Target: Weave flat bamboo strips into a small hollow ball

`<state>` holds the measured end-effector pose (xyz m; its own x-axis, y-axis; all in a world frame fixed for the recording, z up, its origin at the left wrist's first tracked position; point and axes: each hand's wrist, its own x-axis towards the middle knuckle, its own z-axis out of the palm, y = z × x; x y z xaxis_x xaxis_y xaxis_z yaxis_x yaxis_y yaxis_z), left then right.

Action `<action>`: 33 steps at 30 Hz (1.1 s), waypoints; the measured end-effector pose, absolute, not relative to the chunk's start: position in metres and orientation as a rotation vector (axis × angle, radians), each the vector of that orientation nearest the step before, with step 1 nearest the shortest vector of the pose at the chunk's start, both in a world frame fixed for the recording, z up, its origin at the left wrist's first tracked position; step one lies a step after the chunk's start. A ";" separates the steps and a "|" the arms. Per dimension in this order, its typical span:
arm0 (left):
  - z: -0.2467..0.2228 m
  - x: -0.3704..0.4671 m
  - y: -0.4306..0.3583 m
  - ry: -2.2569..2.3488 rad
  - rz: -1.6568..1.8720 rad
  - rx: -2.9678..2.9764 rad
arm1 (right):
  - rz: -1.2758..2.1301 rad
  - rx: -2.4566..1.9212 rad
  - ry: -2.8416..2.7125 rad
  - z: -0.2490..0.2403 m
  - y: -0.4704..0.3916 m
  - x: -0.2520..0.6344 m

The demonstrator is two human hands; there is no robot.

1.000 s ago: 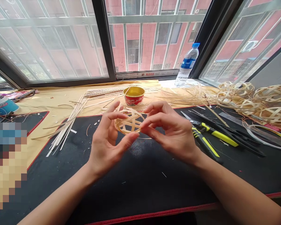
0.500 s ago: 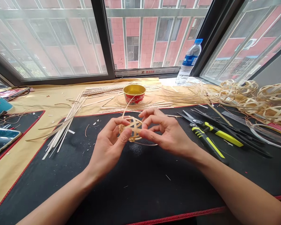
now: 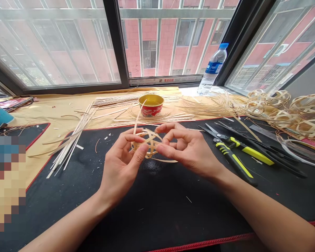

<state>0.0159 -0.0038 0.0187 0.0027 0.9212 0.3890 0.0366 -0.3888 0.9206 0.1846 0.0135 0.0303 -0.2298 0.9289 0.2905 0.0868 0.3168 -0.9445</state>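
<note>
A small openwork ball of woven pale strips (image 3: 152,142) is held above the black mat, between both hands. My left hand (image 3: 124,150) grips its left side, thumb in front and fingers behind. The thumb and fingers of my right hand (image 3: 182,145) pinch at its right edge. One loose strip end (image 3: 138,117) rises from the ball's upper left toward the tin, and another strip curves out below it to the right. The ball's far side is hidden by the fingers.
Beyond the hands stands a red and gold tin (image 3: 151,109). Pliers (image 3: 233,159) and scissors lie right, below woven balls (image 3: 309,120). Loose strips (image 3: 73,140) lie left. A water bottle (image 3: 212,70) stands by the window. A blurred patch covers the lower left.
The loose strip end at the ball's upper left has swung slightly left. The ball has turned a little in my fingers, and my left hand has shifted slightly left.
</note>
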 end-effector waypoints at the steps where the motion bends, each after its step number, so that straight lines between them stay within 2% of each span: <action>1: 0.019 0.016 -0.004 1.019 1.494 1.524 | 1.061 -0.960 -1.578 0.031 0.014 0.184; 8: 0.017 0.018 -0.005 0.980 1.549 1.515 | 1.194 -0.903 -1.494 0.029 0.013 0.182; 33: 0.014 0.019 -0.005 1.007 1.587 1.571 | 1.274 -0.976 -1.419 0.030 0.015 0.180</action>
